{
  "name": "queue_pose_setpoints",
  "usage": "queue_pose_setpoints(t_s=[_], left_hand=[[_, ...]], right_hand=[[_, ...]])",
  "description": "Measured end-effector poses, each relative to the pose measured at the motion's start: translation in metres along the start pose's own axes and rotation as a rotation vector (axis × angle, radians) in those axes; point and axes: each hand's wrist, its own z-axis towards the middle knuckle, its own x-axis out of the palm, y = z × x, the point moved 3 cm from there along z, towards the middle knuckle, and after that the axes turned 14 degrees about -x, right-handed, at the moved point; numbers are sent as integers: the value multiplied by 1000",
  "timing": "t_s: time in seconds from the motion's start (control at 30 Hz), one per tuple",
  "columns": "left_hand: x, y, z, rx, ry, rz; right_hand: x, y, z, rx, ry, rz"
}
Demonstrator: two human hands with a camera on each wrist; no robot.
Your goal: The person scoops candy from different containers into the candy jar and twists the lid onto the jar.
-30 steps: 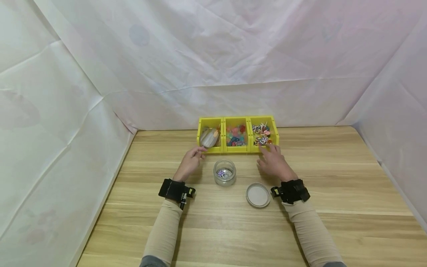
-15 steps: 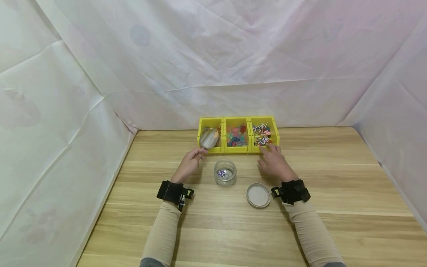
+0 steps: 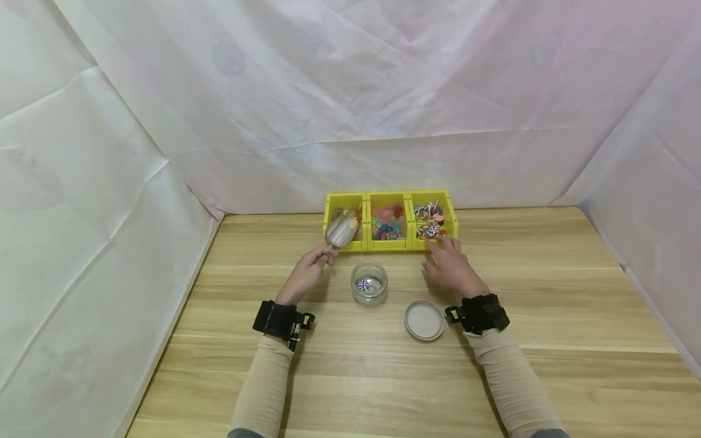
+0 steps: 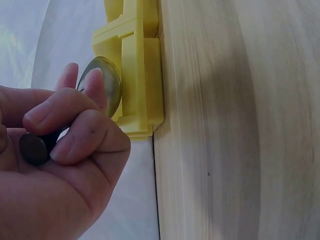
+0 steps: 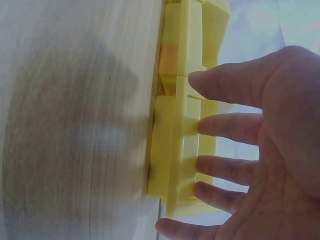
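In the head view my left hand point(image 3: 308, 272) grips the handle of a metal scoop point(image 3: 341, 233). The scoop's bowl overlaps the front of the left yellow bin point(image 3: 346, 198), and an orange piece shows at its edge. The left wrist view has curled fingers round the dark handle end point(image 4: 34, 149), with the round bowl point(image 4: 112, 82) beyond, beside the bin wall. My right hand point(image 3: 451, 267) has its fingers spread at the front of the right yellow bin point(image 3: 452, 213), which holds small swirl lollipops point(image 3: 429, 214). The right wrist view shows those fingers point(image 5: 225, 125) touching the bin's front.
Between the hands stands a glass jar point(image 3: 369, 295) with a purple-and-white swirl piece inside. A round lid point(image 3: 424, 320) lies on the wooden table point(image 3: 361, 377) to its right. The middle bin point(image 3: 387, 245) holds colourful translucent pieces. White cloth point(image 3: 350, 109) hangs behind and at both sides.
My left hand has drawn back slightly toward the front left, bringing the scoop forward over the left bin's front edge. The right hand, jar and lid stay in place.
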Motion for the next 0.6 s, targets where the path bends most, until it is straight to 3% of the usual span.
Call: queue_pose_setpoints(t_s=[0.6], left_hand=[[-4, 2, -11, 18, -12, 35]], right_hand=[[-3, 2, 0, 6, 13, -14]])
